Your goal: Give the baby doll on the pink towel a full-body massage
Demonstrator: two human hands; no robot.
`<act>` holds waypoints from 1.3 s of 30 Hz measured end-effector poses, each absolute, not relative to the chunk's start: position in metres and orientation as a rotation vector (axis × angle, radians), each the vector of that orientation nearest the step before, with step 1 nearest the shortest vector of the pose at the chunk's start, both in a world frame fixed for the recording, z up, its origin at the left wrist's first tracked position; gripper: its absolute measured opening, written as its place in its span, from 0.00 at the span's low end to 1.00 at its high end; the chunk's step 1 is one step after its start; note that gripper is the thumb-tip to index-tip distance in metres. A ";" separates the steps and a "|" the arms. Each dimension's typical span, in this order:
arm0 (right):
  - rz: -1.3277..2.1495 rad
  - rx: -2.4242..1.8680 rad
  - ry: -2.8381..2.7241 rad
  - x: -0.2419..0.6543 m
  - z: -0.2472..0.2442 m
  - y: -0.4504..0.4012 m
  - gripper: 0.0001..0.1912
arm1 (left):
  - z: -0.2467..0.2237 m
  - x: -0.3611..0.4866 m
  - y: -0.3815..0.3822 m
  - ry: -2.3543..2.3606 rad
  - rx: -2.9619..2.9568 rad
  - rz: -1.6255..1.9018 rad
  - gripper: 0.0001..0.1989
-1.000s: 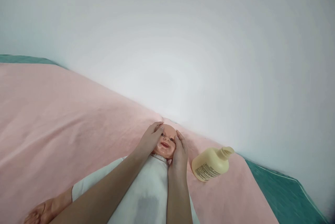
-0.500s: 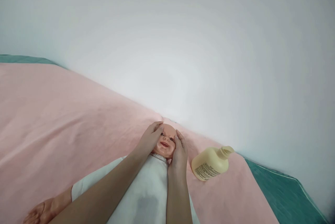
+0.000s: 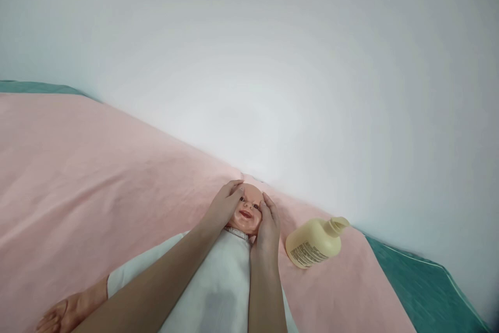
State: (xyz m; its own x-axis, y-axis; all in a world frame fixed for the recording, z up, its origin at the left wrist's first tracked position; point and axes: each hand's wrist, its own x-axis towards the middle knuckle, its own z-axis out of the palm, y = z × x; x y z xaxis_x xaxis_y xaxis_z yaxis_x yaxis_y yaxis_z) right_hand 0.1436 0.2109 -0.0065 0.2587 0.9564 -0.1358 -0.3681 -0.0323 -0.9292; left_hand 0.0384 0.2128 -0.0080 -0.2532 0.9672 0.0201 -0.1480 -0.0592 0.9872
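Note:
A baby doll [image 3: 249,212] in a white outfit lies on its back on a pink cloth, its head toward the wall. My left hand [image 3: 225,204] cups one side of the doll's head, thumb near the brow and fingers wrapped toward the crown. On the other side, my right hand [image 3: 268,225] curves round the cheek and temple, fingertips beside the eye. Both palms touch the head, and parts of its sides are hidden under them. My forearms cross over the doll's white shirt [image 3: 218,276], which bears a grey patch. One doll hand [image 3: 58,315] shows at the lower left.
A yellow pump bottle [image 3: 314,243] with printed text stands on the pink cloth [image 3: 97,167], right of my right hand. Green padding [image 3: 424,281] shows past the cloth at the right and far left. A pale wall [image 3: 249,63] rises just behind the doll's head.

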 end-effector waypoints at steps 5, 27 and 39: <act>1.219 -1.124 -0.686 0.143 -0.005 0.211 0.28 | -0.006 0.039 0.210 1.244 0.977 1.497 0.18; 1.219 -1.096 -0.701 0.144 -0.008 0.213 0.28 | -0.007 0.039 0.211 1.228 0.970 1.499 0.18; 1.189 -1.107 -0.730 0.144 -0.011 0.213 0.28 | -0.005 0.039 0.210 1.239 0.965 1.500 0.18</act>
